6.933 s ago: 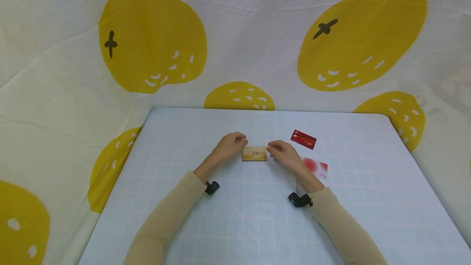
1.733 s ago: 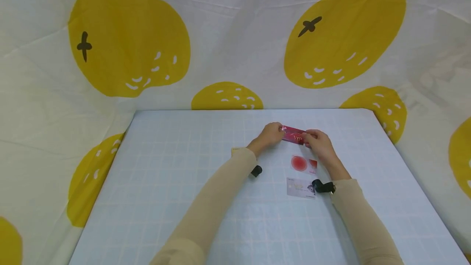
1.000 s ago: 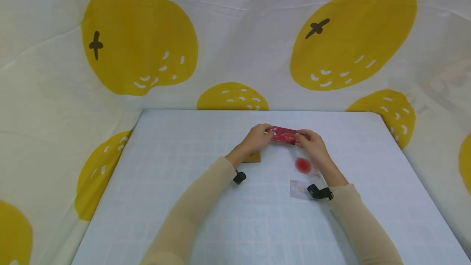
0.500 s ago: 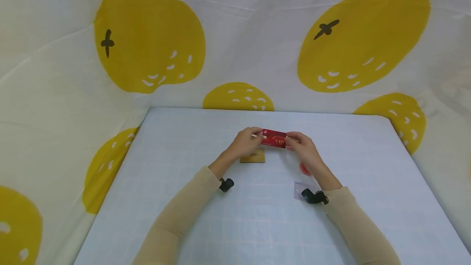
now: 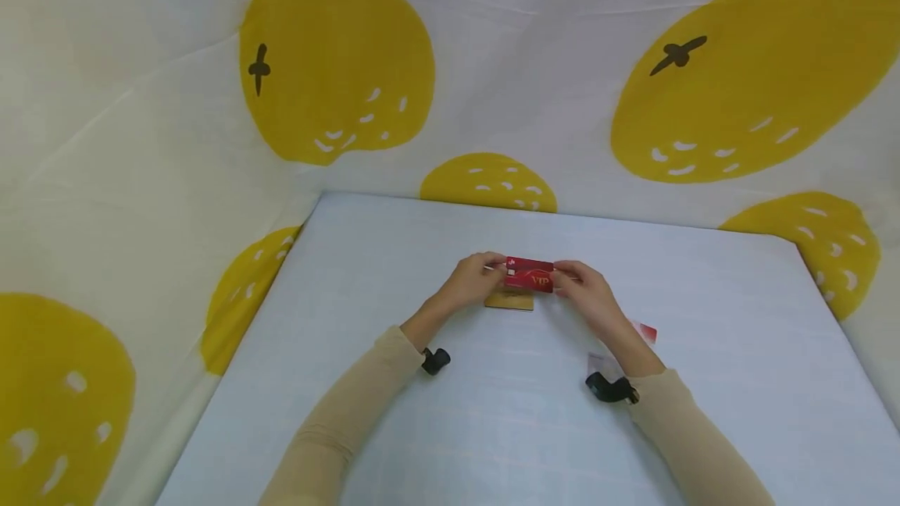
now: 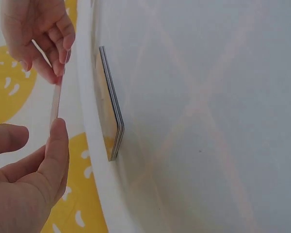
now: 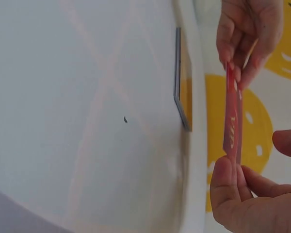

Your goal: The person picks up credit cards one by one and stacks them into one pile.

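A red VIP card (image 5: pixel 530 275) is held level in the air between both hands. My left hand (image 5: pixel 473 281) pinches its left end, and my right hand (image 5: pixel 587 295) pinches the right end. Just below and nearer to me lies a small stack of cards with a gold top (image 5: pixel 509 301), partly covered by the red card in the head view. Both wrist views show the stack's edge (image 6: pixel 117 114) as several thin layers, apart from the raised card. In the right wrist view the VIP lettering on the red card (image 7: pixel 233 116) faces up.
Partly behind my right forearm lie a white card with red print (image 5: pixel 644 332) and a silver-grey card (image 5: pixel 603 366). The pale checked table (image 5: pixel 450 443) ends at a hanging cloth (image 5: pixel 520 84) with yellow fruit prints.
Earlier the hands were at the gold-topped stack and the red VIP card lay at the right. Both hands then took hold of that card and carried it left, over toward the stack.
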Demonstrator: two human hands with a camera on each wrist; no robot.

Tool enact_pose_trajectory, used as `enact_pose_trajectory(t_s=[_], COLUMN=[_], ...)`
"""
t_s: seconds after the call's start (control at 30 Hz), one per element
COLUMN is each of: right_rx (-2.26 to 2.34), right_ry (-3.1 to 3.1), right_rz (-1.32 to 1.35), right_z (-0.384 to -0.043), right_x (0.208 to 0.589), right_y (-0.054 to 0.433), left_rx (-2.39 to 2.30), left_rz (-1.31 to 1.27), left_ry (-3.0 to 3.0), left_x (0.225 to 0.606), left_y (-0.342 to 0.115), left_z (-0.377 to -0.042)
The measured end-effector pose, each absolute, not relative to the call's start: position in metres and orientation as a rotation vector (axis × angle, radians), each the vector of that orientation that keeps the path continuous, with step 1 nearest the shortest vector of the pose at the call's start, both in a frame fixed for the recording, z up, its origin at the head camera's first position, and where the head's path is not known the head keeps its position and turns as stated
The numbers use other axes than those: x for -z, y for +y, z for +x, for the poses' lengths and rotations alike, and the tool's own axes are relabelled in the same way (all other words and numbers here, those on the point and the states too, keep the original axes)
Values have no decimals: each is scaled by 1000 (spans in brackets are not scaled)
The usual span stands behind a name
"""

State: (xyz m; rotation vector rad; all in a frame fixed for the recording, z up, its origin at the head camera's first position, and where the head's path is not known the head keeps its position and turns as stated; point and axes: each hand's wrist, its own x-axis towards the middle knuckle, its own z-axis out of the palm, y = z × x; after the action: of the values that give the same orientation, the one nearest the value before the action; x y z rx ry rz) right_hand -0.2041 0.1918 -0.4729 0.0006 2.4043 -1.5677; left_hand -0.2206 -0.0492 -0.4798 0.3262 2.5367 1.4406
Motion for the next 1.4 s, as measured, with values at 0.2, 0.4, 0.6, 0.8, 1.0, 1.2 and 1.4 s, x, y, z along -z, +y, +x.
enact_pose_trajectory(t_s=[0.2, 0.4, 0.6, 0.8, 1.0, 1.2, 1.4], right_rx=[1516, 1509, 1478, 1462, 1419, 1374, 1352], right_ry=[2422, 2383, 2384, 2363, 2366, 2406, 2412], right_rz=[-15, -40, -31, -41, -63, -73, -56], right_z=[-200, -200, -202, -205, -205, -204, -204], right_x=[473, 475, 484, 493, 496, 496, 495], right_y=[190, 182, 184, 179, 173, 172, 170], left_rx=[-1402, -1343, -1299, -1202, -1188, -1185, -1145], left_rz=[350, 359, 364, 321, 286, 305, 306], left_ry=[2566, 2619, 2628, 2657, 2648, 2636, 2642], left_x=[485, 489, 487, 486, 488, 490, 493], left_y=[-53, -63, -65, -69, -73, -74, -73], left_z=[-219, -215, -212, -207, -204, -204, -205])
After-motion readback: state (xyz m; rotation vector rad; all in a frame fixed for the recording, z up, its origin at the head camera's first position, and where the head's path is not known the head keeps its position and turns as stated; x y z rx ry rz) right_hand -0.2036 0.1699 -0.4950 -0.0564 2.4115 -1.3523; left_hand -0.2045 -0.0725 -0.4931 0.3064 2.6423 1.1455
